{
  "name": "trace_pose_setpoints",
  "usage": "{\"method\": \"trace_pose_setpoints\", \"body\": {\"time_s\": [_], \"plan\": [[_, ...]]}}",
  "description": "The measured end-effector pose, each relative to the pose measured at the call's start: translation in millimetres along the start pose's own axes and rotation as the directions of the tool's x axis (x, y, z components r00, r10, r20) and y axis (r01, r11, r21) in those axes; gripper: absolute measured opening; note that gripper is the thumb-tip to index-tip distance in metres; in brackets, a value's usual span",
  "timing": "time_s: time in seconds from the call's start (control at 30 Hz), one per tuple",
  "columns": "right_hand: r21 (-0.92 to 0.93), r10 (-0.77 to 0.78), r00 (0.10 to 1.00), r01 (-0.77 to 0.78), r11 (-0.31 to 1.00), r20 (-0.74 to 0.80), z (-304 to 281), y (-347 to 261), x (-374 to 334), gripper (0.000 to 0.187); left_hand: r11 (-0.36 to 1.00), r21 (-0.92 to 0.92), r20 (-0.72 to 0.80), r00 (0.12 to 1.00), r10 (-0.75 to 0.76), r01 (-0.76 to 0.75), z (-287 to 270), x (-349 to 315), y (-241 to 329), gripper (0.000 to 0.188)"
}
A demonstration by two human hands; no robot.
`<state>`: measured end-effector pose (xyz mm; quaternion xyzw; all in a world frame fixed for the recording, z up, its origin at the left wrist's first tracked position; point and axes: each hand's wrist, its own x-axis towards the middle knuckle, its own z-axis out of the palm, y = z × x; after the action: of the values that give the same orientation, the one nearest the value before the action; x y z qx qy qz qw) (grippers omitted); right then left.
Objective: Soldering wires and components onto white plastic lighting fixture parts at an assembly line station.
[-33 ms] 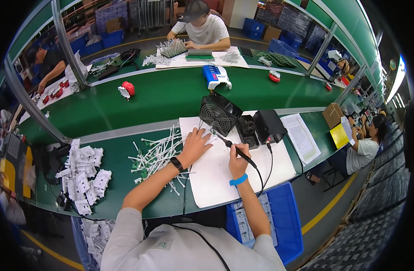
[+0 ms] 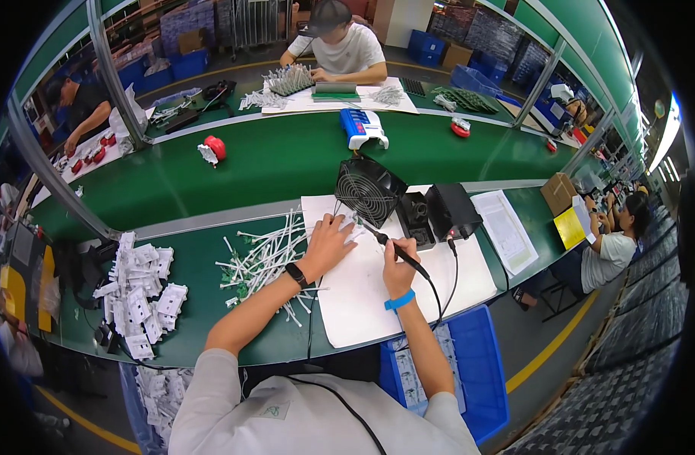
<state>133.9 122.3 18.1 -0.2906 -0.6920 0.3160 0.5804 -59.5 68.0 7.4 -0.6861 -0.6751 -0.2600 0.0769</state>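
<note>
My right hand (image 2: 398, 267) grips a soldering iron (image 2: 410, 260) like a pen, its tip pointing to the upper left. That tip is at a small white plastic part (image 2: 353, 227) on the white board (image 2: 363, 296), just in front of a black fan (image 2: 363, 189). My left hand (image 2: 328, 246) holds this part down with its fingers, which partly cover it. Beside the left hand lies a loose pile of white wires with small green boards (image 2: 265, 258). At the far left of the bench is a heap of white plastic housings (image 2: 141, 292).
A black soldering station (image 2: 452, 211) and iron stand (image 2: 416, 218) are right of the fan; papers (image 2: 505, 231) lie beyond. A blue bin (image 2: 484, 371) is below the bench edge. Across the green conveyor (image 2: 287, 159), bearing a blue-white device (image 2: 363, 129), a person (image 2: 347, 53) works.
</note>
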Motion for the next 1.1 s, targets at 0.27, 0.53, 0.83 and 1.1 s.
{"method": "trace_pose_setpoints", "body": {"time_s": [0.27, 0.53, 0.83, 1.1], "plan": [[0.011, 0.103, 0.994, -0.103, 0.995, -0.035, 25, 16, 3, 0.016, 0.989, -0.146, -0.048, 0.999, -0.018, 0.011, 5, -16, 0, 0.042], [-0.001, 0.131, 0.991, -0.131, 0.991, -0.036, 26, 27, 3, 0.015, 0.973, -0.229, -0.090, 0.995, -0.049, 0.027, 3, -18, -4, 0.035], [-0.020, 0.100, 0.995, -0.099, 0.995, 0.022, 28, 28, 5, 0.016, 0.967, -0.254, -0.100, 0.993, -0.057, 0.030, 4, -19, -3, 0.034], [-0.013, 0.120, 0.993, -0.119, 0.993, 0.015, 28, 25, 4, 0.018, 0.963, -0.267, -0.103, 0.992, -0.066, 0.037, 6, -21, -4, 0.033]]}}
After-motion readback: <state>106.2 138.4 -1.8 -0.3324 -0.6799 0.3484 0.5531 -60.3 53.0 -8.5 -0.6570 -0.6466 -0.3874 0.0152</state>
